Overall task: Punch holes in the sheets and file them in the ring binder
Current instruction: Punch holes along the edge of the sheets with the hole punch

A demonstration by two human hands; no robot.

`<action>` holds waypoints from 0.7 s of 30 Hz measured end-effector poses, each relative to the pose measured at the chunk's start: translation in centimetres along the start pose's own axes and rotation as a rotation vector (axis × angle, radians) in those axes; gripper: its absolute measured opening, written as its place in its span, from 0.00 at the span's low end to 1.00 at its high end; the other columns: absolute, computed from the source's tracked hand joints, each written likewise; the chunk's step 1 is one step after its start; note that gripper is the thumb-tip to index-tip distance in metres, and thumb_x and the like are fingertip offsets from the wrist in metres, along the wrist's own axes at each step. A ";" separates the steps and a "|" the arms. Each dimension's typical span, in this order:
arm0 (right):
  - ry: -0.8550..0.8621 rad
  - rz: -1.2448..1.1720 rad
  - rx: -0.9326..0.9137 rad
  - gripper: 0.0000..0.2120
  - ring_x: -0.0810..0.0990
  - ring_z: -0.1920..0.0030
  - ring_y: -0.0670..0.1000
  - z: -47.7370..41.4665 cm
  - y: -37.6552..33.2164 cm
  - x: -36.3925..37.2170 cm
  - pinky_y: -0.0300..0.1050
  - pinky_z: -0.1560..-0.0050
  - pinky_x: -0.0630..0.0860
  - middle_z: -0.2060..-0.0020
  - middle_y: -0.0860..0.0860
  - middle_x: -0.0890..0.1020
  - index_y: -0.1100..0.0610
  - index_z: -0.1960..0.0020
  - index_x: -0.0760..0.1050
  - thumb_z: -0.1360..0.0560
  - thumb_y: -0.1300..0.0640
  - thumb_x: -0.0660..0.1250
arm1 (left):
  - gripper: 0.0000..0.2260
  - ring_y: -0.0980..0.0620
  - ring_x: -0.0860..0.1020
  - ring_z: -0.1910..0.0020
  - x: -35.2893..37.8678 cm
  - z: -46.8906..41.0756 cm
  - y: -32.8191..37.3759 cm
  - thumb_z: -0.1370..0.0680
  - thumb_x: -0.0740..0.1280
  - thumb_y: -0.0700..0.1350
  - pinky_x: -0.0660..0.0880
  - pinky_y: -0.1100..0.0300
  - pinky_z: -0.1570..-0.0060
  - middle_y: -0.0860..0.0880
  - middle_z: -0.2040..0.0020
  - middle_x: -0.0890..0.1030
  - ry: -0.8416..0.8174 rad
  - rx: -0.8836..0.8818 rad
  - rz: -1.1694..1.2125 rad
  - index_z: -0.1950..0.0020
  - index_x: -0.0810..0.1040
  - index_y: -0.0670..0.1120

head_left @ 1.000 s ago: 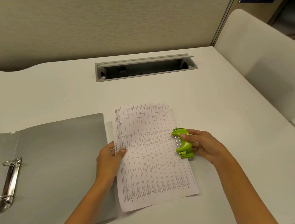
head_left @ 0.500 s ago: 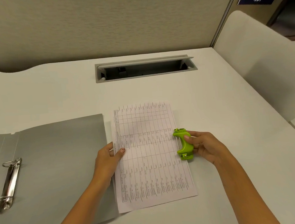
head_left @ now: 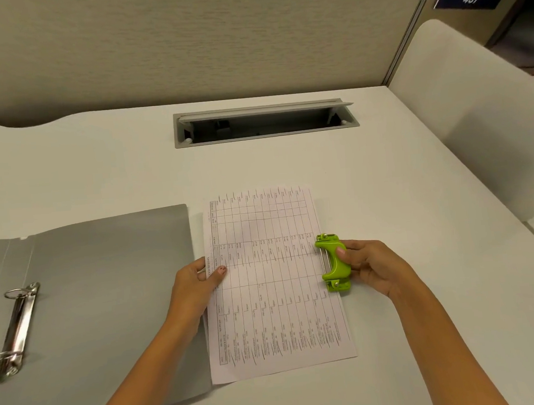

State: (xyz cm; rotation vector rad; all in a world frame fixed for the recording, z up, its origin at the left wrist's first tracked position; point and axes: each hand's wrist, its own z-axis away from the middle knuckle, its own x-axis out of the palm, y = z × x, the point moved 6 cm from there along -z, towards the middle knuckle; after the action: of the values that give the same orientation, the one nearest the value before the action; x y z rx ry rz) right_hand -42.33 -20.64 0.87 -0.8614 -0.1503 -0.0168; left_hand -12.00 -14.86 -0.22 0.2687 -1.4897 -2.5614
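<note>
Paper sheets [head_left: 275, 281]: flat on the white desk [head_left: 418, 190], long side running away from the person, just right of the binder. The count can't be told and the print is too small to read.
Left hand [head_left: 195, 284]: pinches the sheets' left edge, thumb on top, likely to stop them sliding under the push from the other side.
Right hand [head_left: 373, 267]: grips the green punch, thumb on its lever, seemingly ready to press.
Punch [head_left: 334, 262]: set midway along the right edge, probably to centre the holes. Its slot hides how deep the paper sits, and no holes show.
Binder [head_left: 107, 294]: grey, lying open with rings [head_left: 14, 331] exposed for filing. The left cover is cut off and the near edge is behind the forearm.
Slot [head_left: 265, 122]: open in the desk, inside too dark to make out.
</note>
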 end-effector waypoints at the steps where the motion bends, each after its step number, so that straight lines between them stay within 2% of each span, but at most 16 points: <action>1: 0.001 0.003 0.004 0.15 0.81 0.51 0.59 0.0 0.0 0.0 0.55 0.50 0.81 0.47 0.60 0.82 0.66 0.40 0.76 0.27 0.67 0.65 | 0.13 0.48 0.83 0.51 0.0 0.0 0.0 0.24 0.69 0.40 0.79 0.45 0.47 0.49 0.48 0.84 0.000 -0.002 -0.001 0.40 0.78 0.46; 5: 0.026 0.003 0.020 0.15 0.80 0.51 0.59 -0.3 -0.1 -0.2 0.52 0.55 0.82 0.48 0.60 0.81 0.67 0.41 0.75 0.27 0.69 0.65 | 0.12 0.48 0.84 0.52 -0.1 -0.2 0.0 0.24 0.69 0.39 0.80 0.47 0.49 0.49 0.48 0.84 -0.001 -0.011 0.001 0.41 0.79 0.46; 7: 0.054 0.016 0.024 0.13 0.80 0.54 0.57 -0.3 -0.2 -0.1 0.50 0.58 0.82 0.52 0.60 0.81 0.67 0.42 0.76 0.27 0.70 0.64 | 0.12 0.48 0.84 0.52 0.0 -0.2 0.0 0.24 0.69 0.39 0.80 0.48 0.49 0.49 0.48 0.84 -0.003 -0.013 0.000 0.41 0.79 0.46; 12: 0.139 0.053 0.051 0.07 0.80 0.60 0.55 -0.4 -0.3 -0.1 0.47 0.63 0.82 0.60 0.58 0.81 0.64 0.54 0.77 0.27 0.73 0.65 | 0.13 0.48 0.83 0.51 0.0 -0.1 -0.1 0.25 0.69 0.39 0.79 0.47 0.47 0.48 0.47 0.84 -0.009 -0.014 -0.008 0.40 0.78 0.44; 15: 0.162 0.057 0.066 0.08 0.79 0.60 0.55 -0.6 -0.3 -0.2 0.47 0.65 0.82 0.60 0.58 0.80 0.65 0.52 0.76 0.28 0.74 0.65 | 0.11 0.48 0.83 0.51 0.0 -0.2 -0.2 0.25 0.69 0.39 0.79 0.48 0.47 0.48 0.48 0.84 -0.010 -0.018 -0.002 0.42 0.79 0.45; 21: 0.165 0.068 0.065 0.08 0.80 0.61 0.54 -0.7 -0.3 -0.2 0.45 0.65 0.82 0.62 0.57 0.81 0.64 0.52 0.77 0.28 0.73 0.66 | 0.14 0.47 0.83 0.50 0.0 -0.2 -0.3 0.25 0.69 0.39 0.78 0.45 0.46 0.47 0.46 0.84 -0.014 -0.025 0.003 0.39 0.78 0.44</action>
State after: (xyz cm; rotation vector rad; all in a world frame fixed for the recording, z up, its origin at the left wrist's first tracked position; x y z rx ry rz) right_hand -42.51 -21.37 0.67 -0.7965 0.0327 -0.0194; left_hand -11.94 -14.85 -0.53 0.2453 -1.4606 -2.5828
